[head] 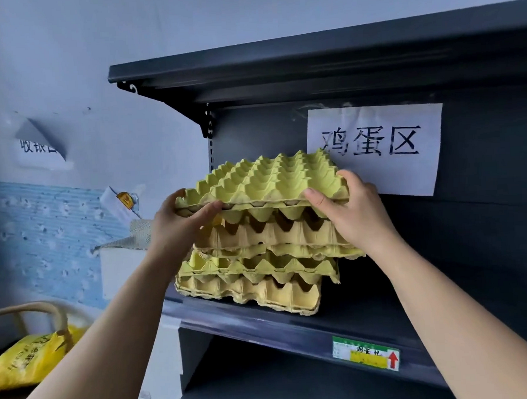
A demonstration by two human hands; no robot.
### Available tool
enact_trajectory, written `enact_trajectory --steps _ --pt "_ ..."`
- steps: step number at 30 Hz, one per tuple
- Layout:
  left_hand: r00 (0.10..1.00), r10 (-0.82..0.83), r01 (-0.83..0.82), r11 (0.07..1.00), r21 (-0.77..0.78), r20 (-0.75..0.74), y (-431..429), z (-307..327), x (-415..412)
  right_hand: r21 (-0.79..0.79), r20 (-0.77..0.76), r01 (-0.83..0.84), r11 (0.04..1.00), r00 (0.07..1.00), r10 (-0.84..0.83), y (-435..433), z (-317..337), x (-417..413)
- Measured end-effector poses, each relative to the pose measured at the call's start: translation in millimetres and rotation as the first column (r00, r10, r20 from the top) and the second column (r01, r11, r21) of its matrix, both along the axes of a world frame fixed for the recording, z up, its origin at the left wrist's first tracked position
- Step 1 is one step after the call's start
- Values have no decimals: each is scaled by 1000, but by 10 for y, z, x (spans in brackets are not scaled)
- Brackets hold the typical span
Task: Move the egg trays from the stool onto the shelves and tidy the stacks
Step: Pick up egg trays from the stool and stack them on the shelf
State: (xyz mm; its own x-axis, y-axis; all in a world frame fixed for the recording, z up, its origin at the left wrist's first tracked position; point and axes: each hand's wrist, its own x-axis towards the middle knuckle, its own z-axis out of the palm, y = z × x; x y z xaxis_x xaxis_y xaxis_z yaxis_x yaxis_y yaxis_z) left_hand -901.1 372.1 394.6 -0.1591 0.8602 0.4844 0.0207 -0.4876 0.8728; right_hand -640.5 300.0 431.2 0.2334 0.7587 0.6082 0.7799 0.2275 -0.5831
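Head view. A yellow-green moulded-pulp egg tray (264,181) sat at the top of a stack of yellow and tan pulp egg trays (260,269) on the dark grey metal shelf (247,319), under a white paper sign with black characters (384,144).

The left hand (178,225) gripped the tray's near-left corner, thumb along the front rim and fingers curled round the edge. The right hand (351,213) gripped the near-right corner the same way, fingers wrapped over the side. Judged: the grip at opposite corners kept the flimsy tray level and let it be squared over the one beneath. Whether its cups were fully nested could not be told.

The stack below was ragged: the middle trays jutted right and the lowest sat skewed toward the shelf's front edge. Judged: stacking was well along and tidying was not yet done.

A yellow plastic bag (26,358) lay at lower left beside a curved wooden rail (33,310); I could not tell whether the rail belonged to the stool.
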Motion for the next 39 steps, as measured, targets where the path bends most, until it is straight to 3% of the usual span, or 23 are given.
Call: enact_trajectory --steps 9,13,19,25,28,32,39 --pt "987 -132 131 991 -23 -86 392 -126 -253 -82 81 245 966 968 -238 88 -91 -270" --pt "984 -117 119 993 6 -135 407 -121 -246 -123 153 293 948 950 -274 17 -26 -292" --pt "944 91 -62 993 100 -318 423 -137 -261 0 136 291 957 948 -288 -66 -40 -405" --pt "837 348 -138 880 453 -421 213 -110 -182 119 211 289 950 928 -309 -237 -21 -447" --pt "823 399 -88 794 602 -405 17 -138 -46 151 230 286 946 921 -315 -425 -97 -424" --pt "800 366 78 722 688 -475 -326 -307 324 171 240 321 932 903 -355 -780 -346 -286" --pt "746 160 365 714 597 -646 -921 -871 1300 38 251 483 875 843 -477 -1639 -1024 304"
